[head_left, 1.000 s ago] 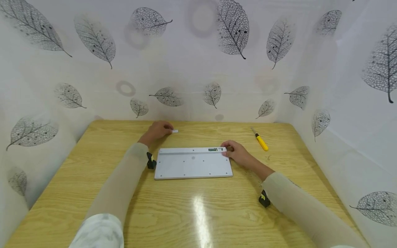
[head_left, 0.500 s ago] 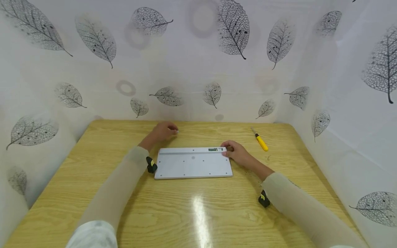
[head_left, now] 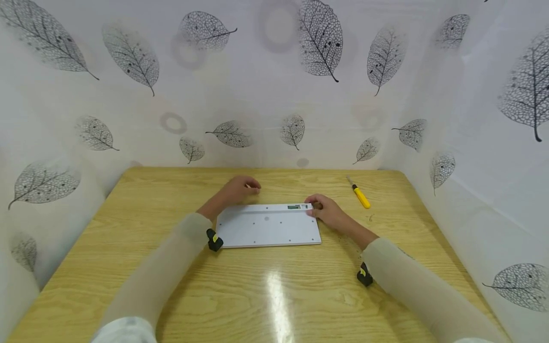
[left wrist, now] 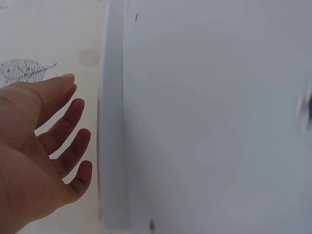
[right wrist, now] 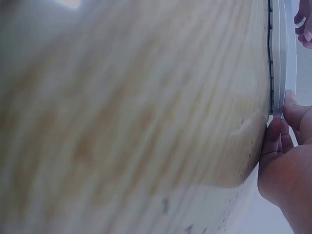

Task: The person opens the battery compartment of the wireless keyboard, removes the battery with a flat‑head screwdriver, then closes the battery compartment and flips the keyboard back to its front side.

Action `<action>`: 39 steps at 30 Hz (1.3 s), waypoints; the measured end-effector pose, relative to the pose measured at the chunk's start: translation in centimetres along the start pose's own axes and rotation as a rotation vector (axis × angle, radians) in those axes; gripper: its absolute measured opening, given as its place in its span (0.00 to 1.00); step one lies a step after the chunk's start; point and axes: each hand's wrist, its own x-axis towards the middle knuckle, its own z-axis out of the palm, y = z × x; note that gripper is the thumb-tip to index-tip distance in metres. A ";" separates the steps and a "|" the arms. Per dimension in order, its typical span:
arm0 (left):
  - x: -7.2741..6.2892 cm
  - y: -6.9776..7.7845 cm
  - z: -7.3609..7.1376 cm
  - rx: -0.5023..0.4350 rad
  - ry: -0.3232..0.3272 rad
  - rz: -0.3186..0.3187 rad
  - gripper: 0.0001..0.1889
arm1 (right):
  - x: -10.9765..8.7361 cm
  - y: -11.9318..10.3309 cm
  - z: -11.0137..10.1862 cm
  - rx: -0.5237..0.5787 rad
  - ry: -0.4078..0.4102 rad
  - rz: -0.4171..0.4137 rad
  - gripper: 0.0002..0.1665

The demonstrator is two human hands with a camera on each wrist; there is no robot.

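A white keyboard [head_left: 268, 228] lies face down on the wooden table, its back dotted with small screws. Near its top right corner an uncovered battery slot [head_left: 294, 207] shows. My right hand [head_left: 328, 211] grips that corner, thumb on the back and fingers at the edge; the right wrist view shows the hand [right wrist: 287, 156] pinching the keyboard's end [right wrist: 277, 58]. Just beyond the keyboard's far edge is my left hand [head_left: 240, 189], thumb and forefinger together on a small white cover piece, which the fingers mostly hide. In the left wrist view the left hand's [left wrist: 39, 146] other fingers are loosely bent.
A screwdriver [head_left: 361, 196] with a yellow handle lies at the right rear of the table [head_left: 223, 290]. Behind and on both sides hangs a white curtain [head_left: 253, 95] with a leaf print. Black wrist cameras sit on both wrists, the left one over the keyboard's left edge.
My left hand picked up the small white piece from the table's rear and moved right and nearer, towards the keyboard's far edge. The right hand and keyboard stayed in place.
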 end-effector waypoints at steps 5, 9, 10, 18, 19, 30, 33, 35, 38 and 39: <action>-0.2 1.1 1.5 -0.018 -0.016 0.007 0.12 | 0.0 0.1 0.0 0.010 0.000 0.000 0.16; -0.4 1.9 2.6 -0.042 -0.020 0.014 0.11 | 0.1 0.1 0.0 0.011 0.001 0.002 0.16; -0.5 2.0 2.9 -0.045 -0.023 0.021 0.12 | 0.1 0.2 0.0 0.011 0.003 0.003 0.16; -0.7 3.2 4.6 -0.074 -0.054 0.042 0.15 | 0.2 0.1 0.2 -0.004 0.008 0.013 0.16; -0.7 3.2 4.8 -0.070 -0.057 0.042 0.16 | 0.2 0.1 0.2 -0.004 0.009 0.016 0.16; -0.5 3.8 6.6 -0.011 -0.060 0.009 0.16 | 0.2 -0.1 0.2 0.000 0.007 0.028 0.16; -0.5 4.0 6.9 0.020 -0.056 -0.001 0.16 | 0.2 -0.1 0.2 0.002 0.006 0.031 0.16; -0.3 4.0 7.0 0.030 -0.054 -0.006 0.16 | 0.2 -0.1 0.2 0.001 0.005 0.034 0.16; -0.2 3.9 7.2 0.023 -0.052 -0.007 0.15 | 0.2 0.0 0.2 0.000 0.008 0.037 0.16; -0.1 3.9 7.2 0.020 -0.051 -0.005 0.15 | 0.2 0.0 0.2 0.000 0.008 0.037 0.16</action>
